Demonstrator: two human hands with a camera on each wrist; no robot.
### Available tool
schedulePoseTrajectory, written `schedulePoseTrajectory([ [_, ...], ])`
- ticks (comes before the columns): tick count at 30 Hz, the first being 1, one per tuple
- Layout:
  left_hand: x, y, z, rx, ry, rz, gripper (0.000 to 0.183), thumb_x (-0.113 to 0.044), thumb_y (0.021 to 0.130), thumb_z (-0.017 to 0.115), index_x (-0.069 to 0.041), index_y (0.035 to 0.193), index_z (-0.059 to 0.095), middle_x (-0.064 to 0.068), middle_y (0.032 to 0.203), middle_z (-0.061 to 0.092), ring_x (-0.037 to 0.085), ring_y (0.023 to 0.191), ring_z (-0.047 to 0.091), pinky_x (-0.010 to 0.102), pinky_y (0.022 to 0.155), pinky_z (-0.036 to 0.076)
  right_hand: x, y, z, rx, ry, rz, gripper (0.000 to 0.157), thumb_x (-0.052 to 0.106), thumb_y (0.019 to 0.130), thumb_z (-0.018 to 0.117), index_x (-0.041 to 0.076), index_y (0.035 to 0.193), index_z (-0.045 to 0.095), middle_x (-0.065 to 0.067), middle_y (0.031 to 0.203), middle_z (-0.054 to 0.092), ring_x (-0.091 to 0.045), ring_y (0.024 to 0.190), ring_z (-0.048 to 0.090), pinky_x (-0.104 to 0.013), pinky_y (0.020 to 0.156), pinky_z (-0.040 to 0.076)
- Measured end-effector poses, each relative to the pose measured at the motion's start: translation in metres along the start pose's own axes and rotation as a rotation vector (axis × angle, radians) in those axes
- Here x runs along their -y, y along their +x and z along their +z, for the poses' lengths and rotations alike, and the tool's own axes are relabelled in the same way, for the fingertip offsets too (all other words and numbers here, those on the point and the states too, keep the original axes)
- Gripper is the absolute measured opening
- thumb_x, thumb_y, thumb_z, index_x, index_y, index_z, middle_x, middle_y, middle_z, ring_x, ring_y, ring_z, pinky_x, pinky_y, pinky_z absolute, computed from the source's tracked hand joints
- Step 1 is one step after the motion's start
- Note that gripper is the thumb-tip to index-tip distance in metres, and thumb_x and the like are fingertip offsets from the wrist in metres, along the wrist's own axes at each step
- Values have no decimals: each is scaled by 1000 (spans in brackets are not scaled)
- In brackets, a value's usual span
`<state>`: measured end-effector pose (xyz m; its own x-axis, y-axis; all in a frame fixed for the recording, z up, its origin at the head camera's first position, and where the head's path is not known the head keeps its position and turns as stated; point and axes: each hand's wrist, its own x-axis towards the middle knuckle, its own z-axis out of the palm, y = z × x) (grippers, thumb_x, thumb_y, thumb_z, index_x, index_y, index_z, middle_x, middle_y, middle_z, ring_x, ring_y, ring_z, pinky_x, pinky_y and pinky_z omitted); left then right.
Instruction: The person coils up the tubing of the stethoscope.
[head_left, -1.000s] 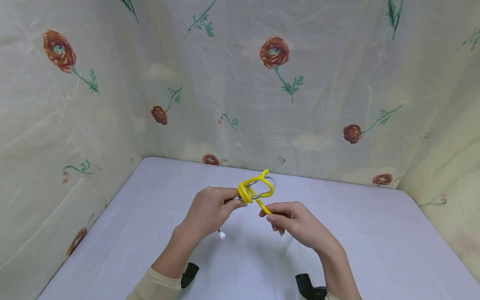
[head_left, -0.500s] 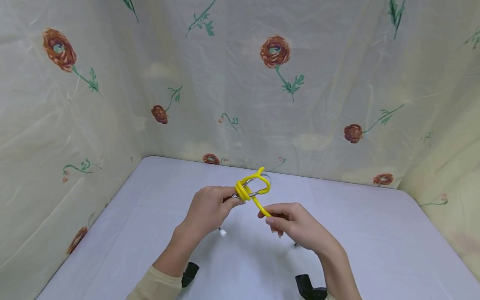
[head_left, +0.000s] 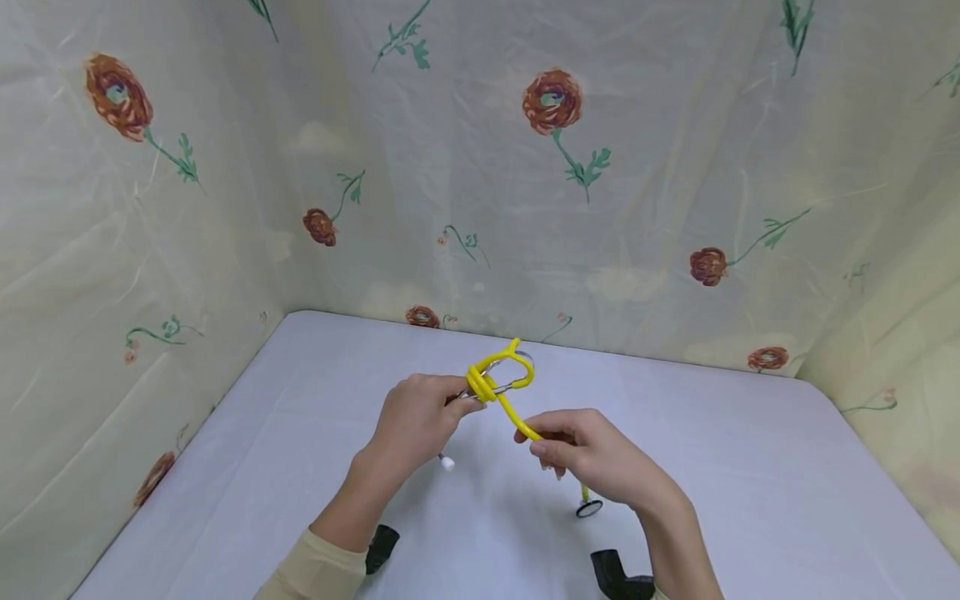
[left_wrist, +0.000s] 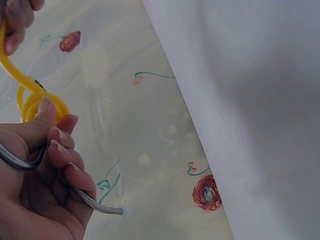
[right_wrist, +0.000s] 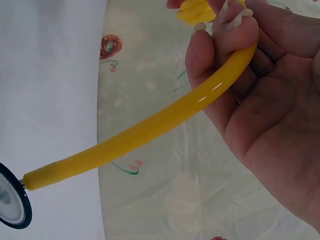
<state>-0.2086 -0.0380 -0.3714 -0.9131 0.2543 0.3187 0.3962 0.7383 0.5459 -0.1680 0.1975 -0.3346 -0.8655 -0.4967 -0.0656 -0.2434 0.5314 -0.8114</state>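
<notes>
A stethoscope with yellow tubing [head_left: 482, 382] is held above the table, its tube wound in coils around the metal ear tubes. My left hand [head_left: 422, 421] grips the metal ear tubes [left_wrist: 95, 204] just beside the coils, its thumb against the yellow tubing in the left wrist view. A white eartip [head_left: 447, 463] sticks out below that hand. With thumb and fingers, my right hand [head_left: 592, 448] pinches the free length of tube [right_wrist: 150, 131]. From it hangs the round chest piece [head_left: 589, 508], also seen at the left edge of the right wrist view.
The table [head_left: 300, 467] has a white cover. A flower-patterned curtain [head_left: 420, 150] surrounds it at the back and both sides. Black camera mounts [head_left: 618, 575] sit by both wrists, low in the head view.
The coiled part has shifted slightly left and the right hand a little down with the tube. The chest piece, hidden at first, now shows below the right hand.
</notes>
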Motion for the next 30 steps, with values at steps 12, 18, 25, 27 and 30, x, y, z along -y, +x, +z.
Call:
schedulePoseTrajectory([
  [12,2,-1,2,38,8,-52,22,-34,88,75,-24,106,78,-13,61,58,10,53,41,24,51,33,1,-1,1,24,-25,-16,16,13,98,60,10,109,71,-5,78,62,-12,70,58,-27,62,50],
  [18,4,0,1,30,10,-68,23,-34,87,76,-23,106,78,-12,61,59,11,53,41,25,50,32,2,-1,2,24,-12,-23,15,12,97,61,9,107,71,-6,76,61,-12,67,58,-29,60,52],
  [25,4,0,2,107,27,-88,24,-35,87,76,-22,107,78,-11,69,63,12,58,46,25,53,36,5,-2,2,5,-38,-5,13,13,97,62,12,104,73,-5,77,62,-14,66,58,-30,62,52],
  [27,2,-1,3,156,37,-74,23,-35,87,75,-21,106,78,-11,73,66,12,62,49,26,56,38,5,-3,2,-19,-47,-11,12,14,97,63,13,101,73,-4,78,62,-14,66,57,-30,59,51],
  [30,-1,-2,5,216,76,-33,24,-36,87,76,-22,106,78,-11,81,70,11,71,54,26,63,42,5,-4,0,-72,-54,-32,10,17,96,64,15,98,74,-4,78,61,-14,65,55,-27,57,47],
])
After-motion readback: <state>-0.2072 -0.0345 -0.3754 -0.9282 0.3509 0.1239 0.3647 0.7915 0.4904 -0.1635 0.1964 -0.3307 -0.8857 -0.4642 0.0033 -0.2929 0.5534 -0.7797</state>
